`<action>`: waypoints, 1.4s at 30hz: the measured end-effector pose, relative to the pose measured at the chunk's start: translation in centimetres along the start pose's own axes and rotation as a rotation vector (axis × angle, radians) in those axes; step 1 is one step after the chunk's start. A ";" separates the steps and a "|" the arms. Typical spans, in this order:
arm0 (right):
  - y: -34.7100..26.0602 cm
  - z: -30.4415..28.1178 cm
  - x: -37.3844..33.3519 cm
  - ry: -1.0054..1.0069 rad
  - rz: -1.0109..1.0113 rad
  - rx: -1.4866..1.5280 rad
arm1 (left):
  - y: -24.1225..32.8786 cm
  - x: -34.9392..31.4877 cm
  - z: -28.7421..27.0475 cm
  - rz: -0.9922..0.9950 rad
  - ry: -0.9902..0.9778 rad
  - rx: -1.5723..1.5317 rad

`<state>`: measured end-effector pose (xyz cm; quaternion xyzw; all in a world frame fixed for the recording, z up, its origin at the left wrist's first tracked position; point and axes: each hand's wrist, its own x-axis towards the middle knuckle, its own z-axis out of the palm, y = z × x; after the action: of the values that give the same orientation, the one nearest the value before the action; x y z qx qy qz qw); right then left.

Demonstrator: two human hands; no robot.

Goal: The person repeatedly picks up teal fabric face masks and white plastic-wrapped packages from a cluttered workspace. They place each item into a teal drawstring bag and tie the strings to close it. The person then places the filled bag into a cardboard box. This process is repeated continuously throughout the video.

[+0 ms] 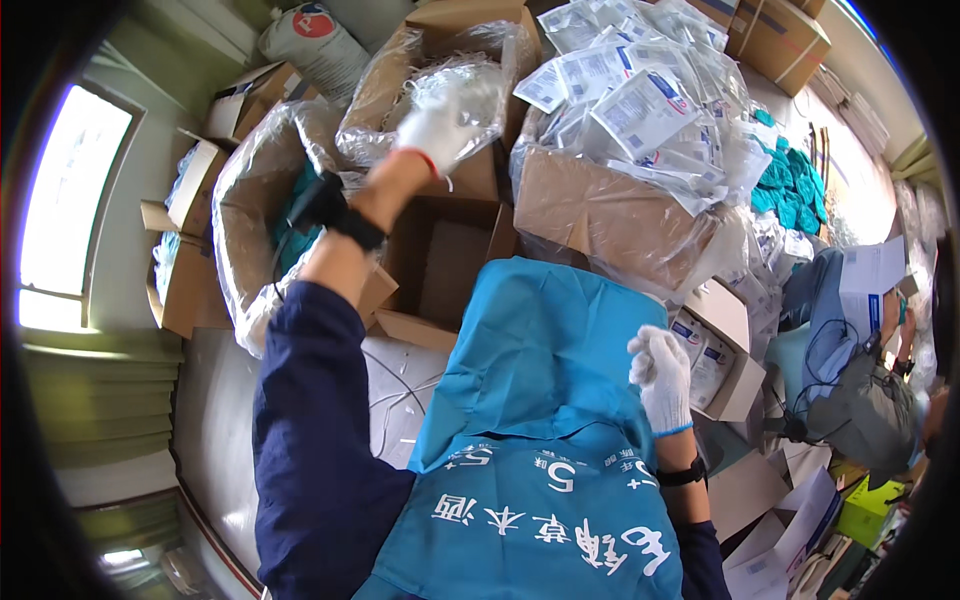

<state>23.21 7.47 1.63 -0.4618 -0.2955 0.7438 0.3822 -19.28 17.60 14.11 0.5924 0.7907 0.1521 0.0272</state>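
My left hand (440, 128), in a white glove and smeared by motion, reaches over a plastic-lined carton (375, 85) of pale, stringy-looking contents. Its fingers are too blurred to show whether they grip anything. My right hand (662, 375), also gloved in white, hovers beside my blue apron (540, 330) with its fingers curled and nothing visible in them. Close to its right is an open white box (735, 385) holding flat packets (712, 362). Ahead, a big plastic-lined carton (605, 205) is heaped with white, printed packets (645, 110).
An open brown carton (440, 265) stands before me, left of it a plastic-lined carton (250, 200) with teal items. Teal pieces (792, 190) lie at far right. Another person (865, 385) works on the right near a white box (872, 270). A cable (395, 385) crosses the floor.
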 end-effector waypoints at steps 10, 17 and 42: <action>3.8 -16.1 2.4 0.293 -0.038 -0.550 | -2.9 -2.1 10.0 -0.008 -0.078 0.115; 5.2 -25.4 11.6 0.815 0.217 -1.252 | 3.1 -13.9 14.9 -0.049 -0.368 -0.158; -7.6 -3.3 0.8 0.308 -0.402 -0.856 | 24.6 -19.0 13.5 0.459 -0.320 -0.644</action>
<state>28.25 12.48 6.03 -0.6159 -0.5977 0.3904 0.3333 12.21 8.66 5.40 0.7306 0.5361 0.2992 0.2987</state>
